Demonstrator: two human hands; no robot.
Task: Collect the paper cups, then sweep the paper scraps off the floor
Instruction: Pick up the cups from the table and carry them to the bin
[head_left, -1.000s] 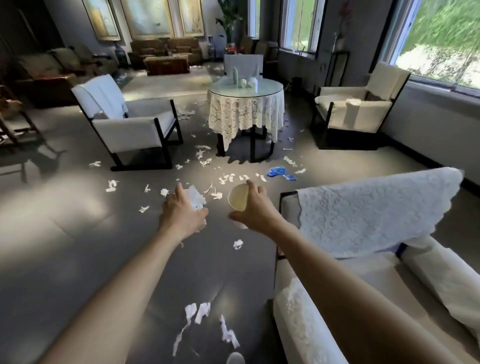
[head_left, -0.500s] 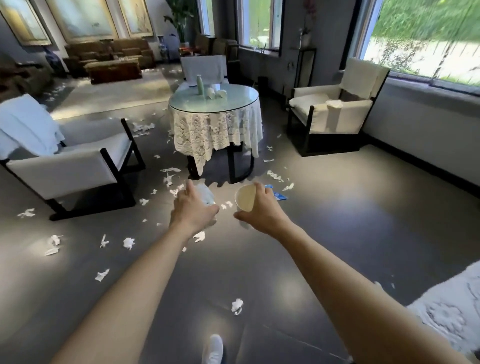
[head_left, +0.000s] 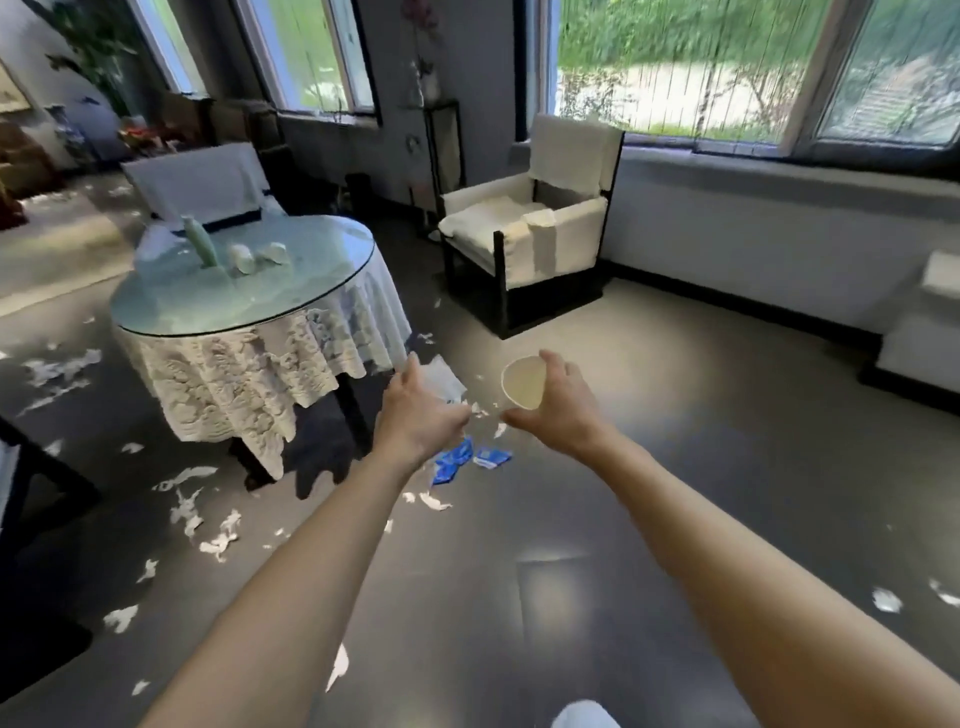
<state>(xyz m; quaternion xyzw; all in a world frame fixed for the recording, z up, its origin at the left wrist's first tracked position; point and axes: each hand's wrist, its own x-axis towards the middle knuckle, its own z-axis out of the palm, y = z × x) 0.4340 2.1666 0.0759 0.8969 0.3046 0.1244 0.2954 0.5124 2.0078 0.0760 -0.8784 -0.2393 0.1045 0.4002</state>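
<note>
Closer to the round bench (head_left: 291, 296) now. Right hand (head_left: 563, 415) grips an open paper cup (head_left: 524, 382); left hand (head_left: 421, 418) curls round a white wad (head_left: 441, 376), mostly hidden. Paper scraps (head_left: 221, 540) litter the floor (head_left: 675, 426) beside the bench, blurry.

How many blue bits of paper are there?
2. One blue scrap lies just beneath the left hand in the picture; the other lies close beside it, on its right. More could be hidden behind the left forearm.

Glass tabletop (head_left: 291, 291) glossy; lace cloth (head_left: 234, 384) textured; floor (head_left: 675, 467) smooth, sheeny.
</note>
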